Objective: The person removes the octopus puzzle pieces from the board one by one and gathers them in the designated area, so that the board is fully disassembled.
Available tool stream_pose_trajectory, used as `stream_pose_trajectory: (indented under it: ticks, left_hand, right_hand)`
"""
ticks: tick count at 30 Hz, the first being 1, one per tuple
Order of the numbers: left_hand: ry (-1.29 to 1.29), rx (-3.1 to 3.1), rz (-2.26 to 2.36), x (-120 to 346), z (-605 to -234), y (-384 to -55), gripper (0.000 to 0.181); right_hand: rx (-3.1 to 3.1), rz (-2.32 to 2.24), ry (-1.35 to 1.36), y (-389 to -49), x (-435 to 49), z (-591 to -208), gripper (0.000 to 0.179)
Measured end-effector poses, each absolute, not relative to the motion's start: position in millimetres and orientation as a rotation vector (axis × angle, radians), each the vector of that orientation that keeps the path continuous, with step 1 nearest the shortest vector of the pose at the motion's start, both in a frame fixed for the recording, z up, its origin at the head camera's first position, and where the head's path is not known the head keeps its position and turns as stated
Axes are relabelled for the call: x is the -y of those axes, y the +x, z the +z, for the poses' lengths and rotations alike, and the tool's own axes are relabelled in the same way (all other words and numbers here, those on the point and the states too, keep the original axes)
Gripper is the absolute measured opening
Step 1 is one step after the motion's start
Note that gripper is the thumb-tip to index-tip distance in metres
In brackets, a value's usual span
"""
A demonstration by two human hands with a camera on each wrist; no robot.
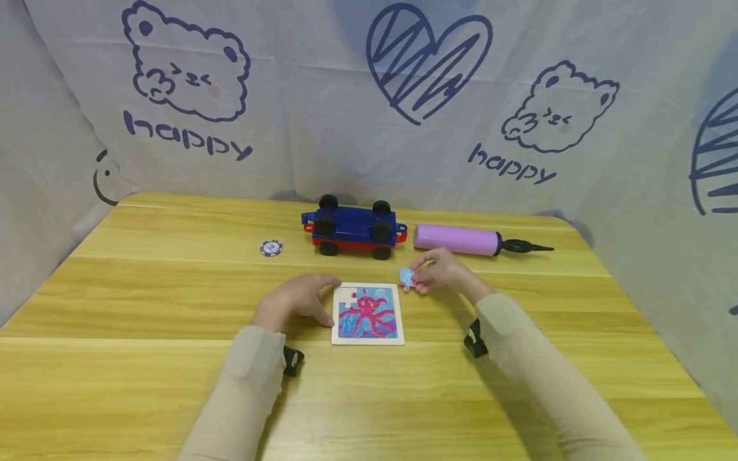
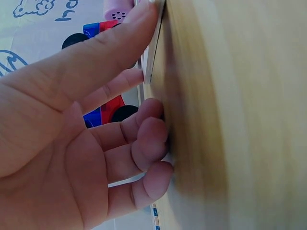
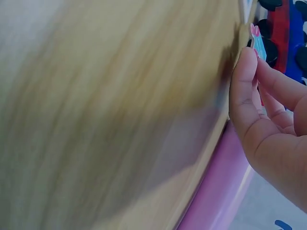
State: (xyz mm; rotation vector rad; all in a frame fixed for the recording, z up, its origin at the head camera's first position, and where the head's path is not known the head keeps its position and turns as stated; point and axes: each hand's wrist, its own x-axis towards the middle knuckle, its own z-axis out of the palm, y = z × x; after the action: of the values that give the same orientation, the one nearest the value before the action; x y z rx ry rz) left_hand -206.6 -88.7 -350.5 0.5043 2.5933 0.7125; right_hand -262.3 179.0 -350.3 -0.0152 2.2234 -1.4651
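Observation:
A square octopus puzzle (image 1: pixel 369 314) lies flat in a white frame (image 1: pixel 369 341) on the table. Its upper left corner shows a bare white patch (image 1: pixel 346 296). My left hand (image 1: pixel 296 299) is at the frame's left side, index fingertip at the top left corner and thumb at the left edge. Its other fingers bend loosely over the wood in the left wrist view. My right hand (image 1: pixel 441 271) pinches a light blue and pink puzzle piece (image 1: pixel 406 277) between thumb and fingers, just off the frame's upper right corner. The piece's edge (image 3: pixel 258 45) shows beyond my fingertips.
Behind the puzzle, a blue and a red toy car chassis (image 1: pixel 354 229) with black wheels are stacked together. A purple hand pump (image 1: pixel 458 239) with a black nozzle lies right of them. A poker chip (image 1: pixel 271 248) lies to the left. Printed cloth (image 1: pixel 323 128) hangs behind the table.

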Motion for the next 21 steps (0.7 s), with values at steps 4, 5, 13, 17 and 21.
stream_pose_trajectory:
  ticks: [4,5,13,17,21]
  left_hand:
    - [0.5,-2.594,0.701,88.5,-349.9,-206.5,0.07]
    - [0.499,-2.594,0.7,88.4,-349.5,-206.2,0.07]
    - [0.487,-2.589,0.704,87.8,-347.2,-204.5,0.069]
    - [0.473,-2.584,0.708,87.5,-347.6,-204.9,0.069]
    - [0.469,-2.583,0.707,87.5,-347.6,-205.0,0.069]
  right_hand:
    - [-2.207,-1.45,0.022,-264.5,-178.8,-352.7,0.023]
    - [-2.209,-1.445,0.031,-265.2,-178.5,-353.2,0.022]
    - [-2.274,-1.365,0.052,-270.2,-175.9,-354.9,0.02]
    - [-2.294,-1.352,0.033,-271.2,-175.8,-356.2,0.019]
    - [-2.312,-1.343,0.004,-271.7,-175.4,-357.4,0.02]
